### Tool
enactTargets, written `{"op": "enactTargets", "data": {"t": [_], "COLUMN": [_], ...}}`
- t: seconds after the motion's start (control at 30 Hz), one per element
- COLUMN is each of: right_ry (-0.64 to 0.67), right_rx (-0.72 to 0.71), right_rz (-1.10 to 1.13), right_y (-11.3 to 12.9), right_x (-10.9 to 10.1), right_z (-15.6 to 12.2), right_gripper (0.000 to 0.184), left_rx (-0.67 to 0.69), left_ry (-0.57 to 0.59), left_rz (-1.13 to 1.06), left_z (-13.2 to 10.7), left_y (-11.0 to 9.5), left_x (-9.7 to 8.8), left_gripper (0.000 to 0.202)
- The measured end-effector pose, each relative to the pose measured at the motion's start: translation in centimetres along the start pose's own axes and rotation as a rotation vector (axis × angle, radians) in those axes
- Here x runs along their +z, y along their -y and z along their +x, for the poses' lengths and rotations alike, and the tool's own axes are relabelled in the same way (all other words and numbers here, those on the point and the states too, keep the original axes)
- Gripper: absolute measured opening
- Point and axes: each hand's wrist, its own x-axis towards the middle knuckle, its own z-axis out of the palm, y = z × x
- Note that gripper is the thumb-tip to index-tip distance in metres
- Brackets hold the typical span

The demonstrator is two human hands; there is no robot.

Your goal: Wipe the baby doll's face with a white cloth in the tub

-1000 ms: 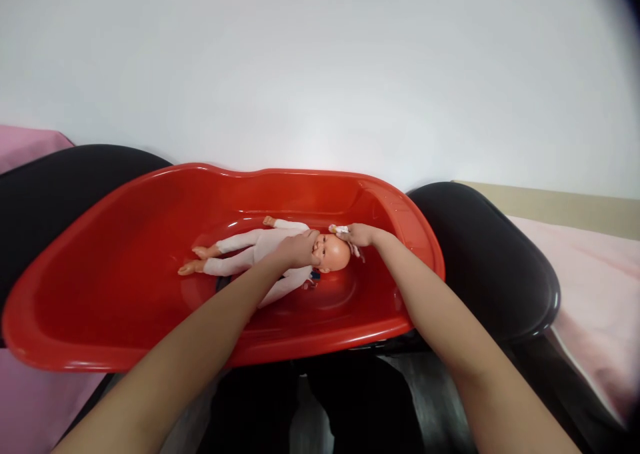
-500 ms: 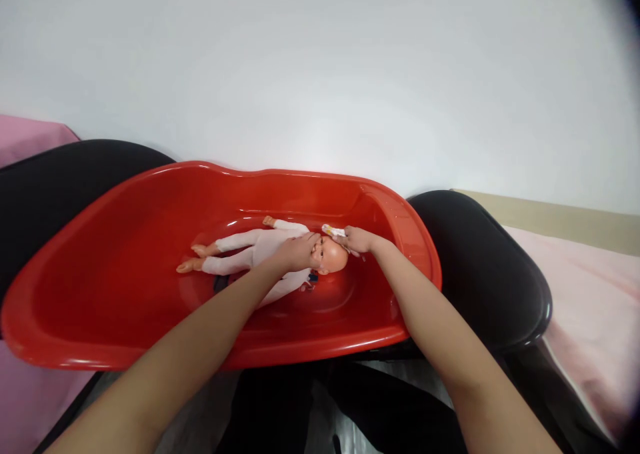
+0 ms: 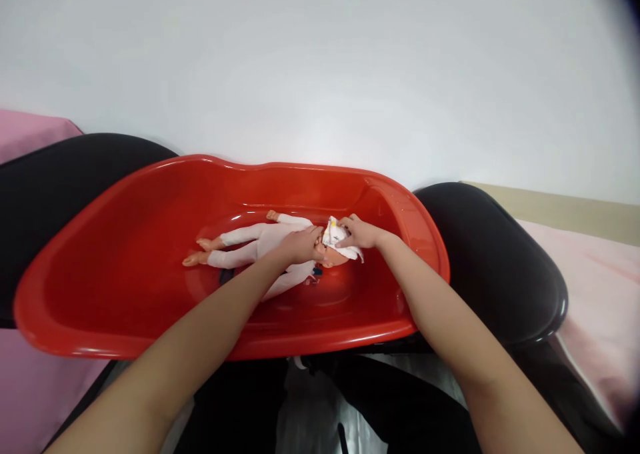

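Note:
A bald baby doll in white clothes lies on its back in a red baby bathtub, its head to the right. My left hand is closed on the doll around the chin and lower face, hiding part of it. A white printed cloth with a touch of yellow lies over the forehead and top of the doll's head. At the crown my right hand grips that cloth between thumb and fingers. A dark item lies partly hidden under the doll.
Black rounded surfaces flank the bathtub, one at the left and one at the right. Pink cloth shows at far left, paler pink cloth at far right. A white wall stands behind.
The white cloth, earlier bunched behind the doll's bare head, now spreads over its forehead and crown. My right hand has moved with it. My left hand stays at the doll's face.

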Motion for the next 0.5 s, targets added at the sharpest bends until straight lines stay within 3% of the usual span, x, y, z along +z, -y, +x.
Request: {"op": "enactTargets", "data": {"t": [0.07, 0.13, 0.33, 0.5], "right_ry": [0.017, 0.032, 0.047, 0.075], "right_rx": [0.009, -0.008, 0.028, 0.034], "right_rz": [-0.094, -0.115, 0.213, 0.04], "right_y": [0.4, 0.4, -0.9, -0.2], "right_x": [0.3, 0.5, 0.0, 0.3], "right_z": [0.0, 0.0, 0.4, 0.3], "right_gripper": [0.082, 0.085, 0.044, 0.057], "left_rx": [-0.005, 0.002, -0.03, -0.016], "left_ry": [0.002, -0.004, 0.011, 0.01], "left_rz": [-0.001, 0.006, 0.01, 0.006], "left_z": [0.0, 0.1, -0.1, -0.3], "left_y": [0.0, 0.0, -0.2, -0.3], "left_x": [0.1, 0.1, 0.0, -0.1], "left_gripper": [0.064, 0.066, 0.054, 0.057]}}
